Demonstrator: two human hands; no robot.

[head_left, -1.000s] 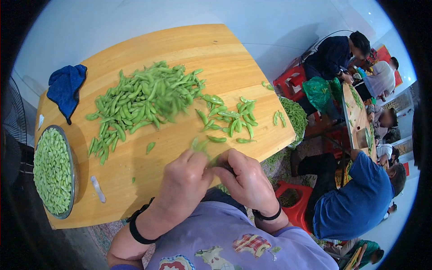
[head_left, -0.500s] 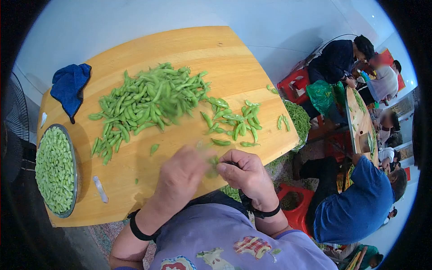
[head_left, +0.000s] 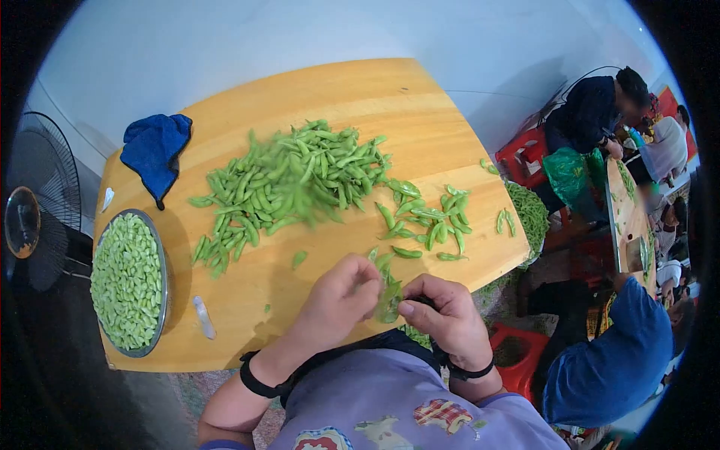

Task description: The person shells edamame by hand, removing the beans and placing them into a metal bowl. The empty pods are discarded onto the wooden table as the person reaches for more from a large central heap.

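Note:
My right hand (head_left: 448, 313) is closed at the table's front edge, thumb and forefinger pinching a green soybean pod (head_left: 388, 301). Something dark, perhaps a finger guard, shows beside its forefinger. My left hand (head_left: 341, 298) is just left of that pod, its fingers curled together; whatever its fingertips hold is hidden. More green shows just above the fingertips. Beyond my hands lies a large heap of soybean pods (head_left: 300, 176); a smaller group of pods (head_left: 431, 217) is spread to its right. One stray pod (head_left: 299, 259) lies left of my hands.
On the wooden table (head_left: 247, 311) stand a metal bowl (head_left: 160, 251) full of shelled beans, a blue cloth (head_left: 155, 150) and a clear plastic strip (head_left: 202, 316). A fan (head_left: 45, 180) is at left. Red stools (head_left: 517, 356) and seated people are at right, near another table.
The view has shifted, so the table appears further right. My blurred left hand has come closer to my right hand, and the pod between them now shows plainly.

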